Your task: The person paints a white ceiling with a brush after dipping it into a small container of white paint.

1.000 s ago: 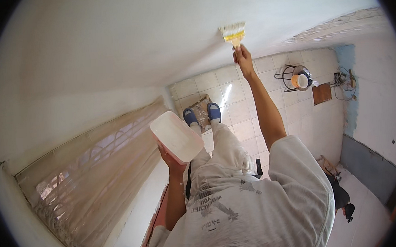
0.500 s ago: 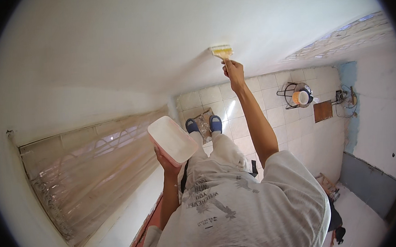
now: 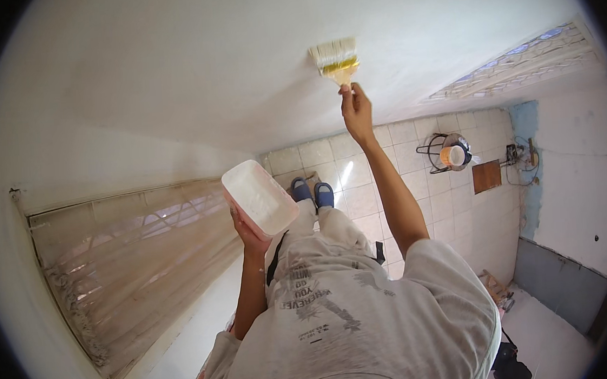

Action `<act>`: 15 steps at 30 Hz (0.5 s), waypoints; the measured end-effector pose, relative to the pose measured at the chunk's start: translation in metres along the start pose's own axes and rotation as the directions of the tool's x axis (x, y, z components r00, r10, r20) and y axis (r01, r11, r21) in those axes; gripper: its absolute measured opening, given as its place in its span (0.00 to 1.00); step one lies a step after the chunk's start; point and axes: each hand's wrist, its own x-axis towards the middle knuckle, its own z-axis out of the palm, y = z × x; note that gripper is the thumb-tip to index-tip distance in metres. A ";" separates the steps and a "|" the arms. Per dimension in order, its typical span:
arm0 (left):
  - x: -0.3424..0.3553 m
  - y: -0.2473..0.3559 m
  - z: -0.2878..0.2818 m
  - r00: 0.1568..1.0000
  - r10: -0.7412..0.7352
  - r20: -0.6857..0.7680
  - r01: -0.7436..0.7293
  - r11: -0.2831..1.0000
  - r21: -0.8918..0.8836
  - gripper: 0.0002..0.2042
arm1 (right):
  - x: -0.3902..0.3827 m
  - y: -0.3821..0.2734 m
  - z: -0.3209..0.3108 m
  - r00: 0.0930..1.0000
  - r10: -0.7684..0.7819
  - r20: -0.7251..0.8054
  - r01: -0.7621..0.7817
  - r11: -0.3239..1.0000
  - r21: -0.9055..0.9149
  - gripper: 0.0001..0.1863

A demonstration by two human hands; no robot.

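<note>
My right hand grips the handle of a wide paintbrush with pale bristles and a yellow band. Its bristles lie against or very close to the white wall ahead of me. On the left, my left hand supports a pinkish plastic tub from its side and underneath, fingers partly hidden. White paint coats the inside of this rectangular tub, which is tilted so that its open top shows.
A curtained window runs along the left. On the tiled floor at right stands a round stool with an orange-and-white container on it. Beyond lie a brown board and cables. A grey panel stands at far right.
My right hand has moved the brush upward on the wall, and more of its bristles now show. The tub has shifted slightly up and left. My feet have moved closer together.
</note>
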 end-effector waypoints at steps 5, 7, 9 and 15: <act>0.000 0.027 -0.004 1.000 0.001 -0.003 -0.001 0.999 0.045 0.38 | -0.028 0.182 0.019 0.917 0.398 0.026 -0.395 0.914 -0.093 0.22; 0.007 0.028 0.001 0.999 -0.028 0.032 0.028 1.000 0.013 0.39 | -0.042 0.216 0.010 0.835 0.550 0.020 -0.544 0.830 -0.122 0.22; 0.013 0.036 0.007 0.999 -0.021 0.028 0.020 0.999 0.044 0.39 | -0.041 0.219 0.012 0.728 0.685 0.019 -0.677 0.723 -0.137 0.23; 0.046 0.051 0.034 0.992 -0.009 0.129 -0.011 0.987 0.158 0.38 | 0.007 0.129 0.005 0.808 0.583 0.085 -0.589 0.799 0.119 0.22</act>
